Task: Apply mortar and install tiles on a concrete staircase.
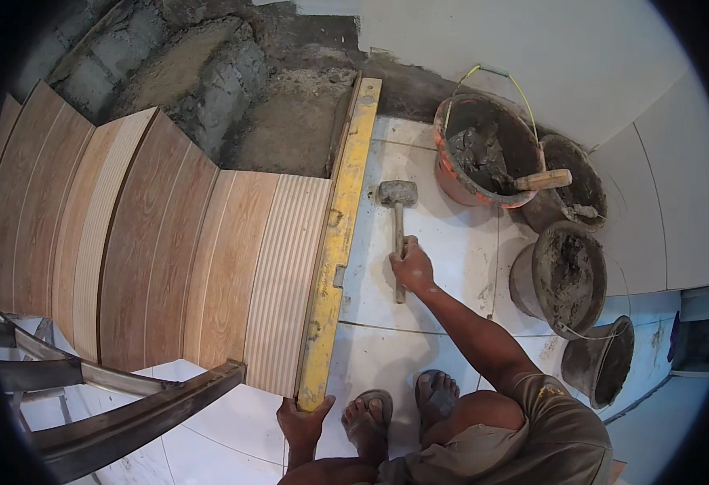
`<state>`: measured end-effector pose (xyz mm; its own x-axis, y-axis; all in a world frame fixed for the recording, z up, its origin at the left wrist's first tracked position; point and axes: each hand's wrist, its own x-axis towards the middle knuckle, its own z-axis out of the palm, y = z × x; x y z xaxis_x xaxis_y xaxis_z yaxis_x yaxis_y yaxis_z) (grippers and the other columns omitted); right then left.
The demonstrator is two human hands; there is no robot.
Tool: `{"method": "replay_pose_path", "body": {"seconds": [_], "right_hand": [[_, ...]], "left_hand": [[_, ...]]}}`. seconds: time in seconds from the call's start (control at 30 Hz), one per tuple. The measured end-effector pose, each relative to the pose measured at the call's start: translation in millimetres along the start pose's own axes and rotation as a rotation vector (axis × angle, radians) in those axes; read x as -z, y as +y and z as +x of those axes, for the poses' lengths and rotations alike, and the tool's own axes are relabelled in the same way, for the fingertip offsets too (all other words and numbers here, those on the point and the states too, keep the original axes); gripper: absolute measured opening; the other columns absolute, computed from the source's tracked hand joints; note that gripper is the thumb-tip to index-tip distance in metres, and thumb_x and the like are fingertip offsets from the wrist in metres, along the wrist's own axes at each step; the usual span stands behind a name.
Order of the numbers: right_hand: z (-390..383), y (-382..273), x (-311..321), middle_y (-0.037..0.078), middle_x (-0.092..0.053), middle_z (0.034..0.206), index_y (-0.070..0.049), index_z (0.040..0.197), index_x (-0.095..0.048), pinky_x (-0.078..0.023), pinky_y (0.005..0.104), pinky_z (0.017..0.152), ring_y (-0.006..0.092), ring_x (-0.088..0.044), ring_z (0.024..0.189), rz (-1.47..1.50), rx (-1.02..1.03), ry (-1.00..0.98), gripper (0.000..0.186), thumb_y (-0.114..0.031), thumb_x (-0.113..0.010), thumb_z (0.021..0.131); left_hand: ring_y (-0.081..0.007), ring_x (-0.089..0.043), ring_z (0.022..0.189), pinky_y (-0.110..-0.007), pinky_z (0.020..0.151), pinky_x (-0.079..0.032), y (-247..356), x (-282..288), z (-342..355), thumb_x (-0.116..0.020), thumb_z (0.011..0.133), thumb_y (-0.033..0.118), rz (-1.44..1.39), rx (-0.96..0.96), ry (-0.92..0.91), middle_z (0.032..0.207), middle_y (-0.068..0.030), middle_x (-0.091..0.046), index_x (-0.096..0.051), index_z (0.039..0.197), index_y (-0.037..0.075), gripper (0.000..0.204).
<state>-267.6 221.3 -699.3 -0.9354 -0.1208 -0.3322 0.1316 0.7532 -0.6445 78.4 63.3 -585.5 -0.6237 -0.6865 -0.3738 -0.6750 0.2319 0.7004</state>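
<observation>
My right hand (413,265) is closed around the wooden handle of a mallet (398,194). Its dark, mortar-smeared head points away from me, above the white floor tiles. Close to my feet, my left hand (299,424) grips the near end of a long yellow spirit level (340,242). The level lies along the outer edge of a wood-look stair tile (237,263) with a ribbed nosing strip (287,279). Beyond this tile, the far part of the step is bare rough mortar (286,121), with the level's far end reaching alongside it.
An orange-rimmed bucket (451,174) holds wet mortar and a wooden-handled tool (544,179). Several grey mortar-stained buckets (524,279) stand along the right wall (649,202). More tiled steps (140,267) rise leftward. A metal railing (144,420) crosses the lower left.
</observation>
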Motion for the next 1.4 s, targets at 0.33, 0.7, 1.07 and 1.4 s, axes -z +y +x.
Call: {"method": "replay_pose_path", "body": {"seconds": [0.33, 0.7, 1.07, 1.4], "right_hand": [[0, -76, -3, 0.008, -0.069, 0.095, -0.001, 0.121, -0.062, -0.054, 0.0339, 0.077, 0.0194, -0.067, 0.085, 0.936, -0.067, -0.369, 0.047, -0.044, -0.060, 0.103], [-6, -99, -23, 0.005, -0.066, 0.092, -0.001, 0.108, -0.061, -0.054, 0.0296, 0.065, 0.0113, -0.063, 0.076, 1.039, 0.017, -0.391, 0.033, -0.034, -0.062, 0.105], [2, -100, -19, 0.008, -0.070, 0.099, 0.005, 0.114, -0.061, -0.055, 0.0296, 0.074, 0.0128, -0.067, 0.085, 1.027, 0.018, -0.427, 0.037, -0.030, -0.062, 0.105], [-1, -106, -13, 0.010, -0.070, 0.098, 0.005, 0.115, -0.061, -0.056, 0.0295, 0.073, 0.0134, -0.067, 0.084, 0.990, -0.019, -0.422, 0.036, -0.029, -0.063, 0.104]], "left_hand": [[-0.0237, -0.068, 0.073, -0.038, 0.071, -0.056, 0, -4, -5, -0.094, 0.068, 0.021, -0.047, -0.007, 0.009, 0.086, -0.0164, -0.073, -0.069, 0.095, -0.010, 0.049], [-0.0211, -0.068, 0.076, -0.036, 0.074, -0.056, 6, 1, -10, -0.094, 0.068, 0.018, 0.013, -0.012, 0.006, 0.087, -0.0161, -0.072, -0.066, 0.100, -0.011, 0.051], [-0.0288, -0.070, 0.074, -0.040, 0.073, -0.058, -1, -4, -3, -0.094, 0.066, 0.024, -0.041, -0.011, 0.002, 0.085, -0.0183, -0.073, -0.065, 0.103, -0.009, 0.057], [-0.0291, -0.071, 0.075, -0.040, 0.073, -0.058, 5, -3, -3, -0.095, 0.066, 0.023, -0.009, 0.004, -0.006, 0.087, -0.0198, -0.073, -0.064, 0.105, -0.009, 0.058]]}}
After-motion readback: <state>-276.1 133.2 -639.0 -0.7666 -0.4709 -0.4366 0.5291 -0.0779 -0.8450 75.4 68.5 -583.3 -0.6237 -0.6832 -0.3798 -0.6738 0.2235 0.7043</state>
